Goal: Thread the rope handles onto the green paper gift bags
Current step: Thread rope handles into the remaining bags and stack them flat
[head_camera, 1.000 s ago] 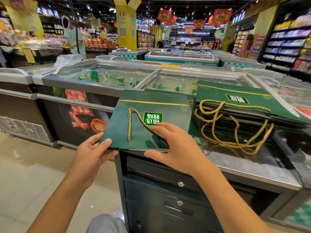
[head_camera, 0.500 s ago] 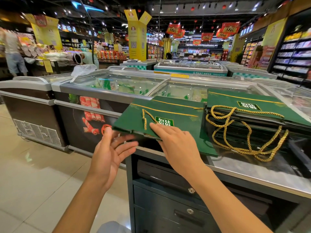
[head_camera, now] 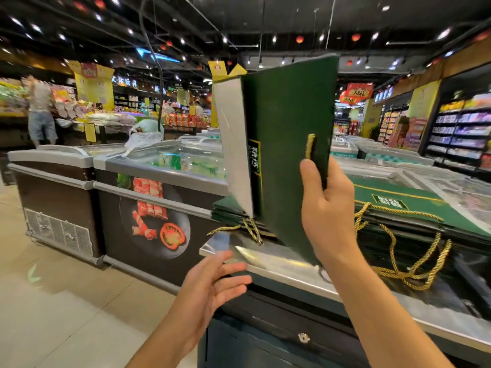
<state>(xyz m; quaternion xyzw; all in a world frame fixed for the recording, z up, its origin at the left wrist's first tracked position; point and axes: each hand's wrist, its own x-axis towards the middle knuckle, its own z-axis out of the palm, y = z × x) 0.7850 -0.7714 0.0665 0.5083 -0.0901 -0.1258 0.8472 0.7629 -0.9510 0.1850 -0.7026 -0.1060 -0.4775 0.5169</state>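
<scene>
Centre frame, the right hand [head_camera: 328,205] grips a flat, matte green paper bag [head_camera: 287,128] upright, twisted gold rope [head_camera: 310,146] poking above the thumb. Lower down, the left hand [head_camera: 212,282] hovers open, fingers spread, by the steel counter [head_camera: 279,258].

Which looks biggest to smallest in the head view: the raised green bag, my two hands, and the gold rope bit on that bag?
Largest: raised green bag.
Middle: right hand and left hand, alike, so tied.
Smallest: gold rope bit.
</scene>
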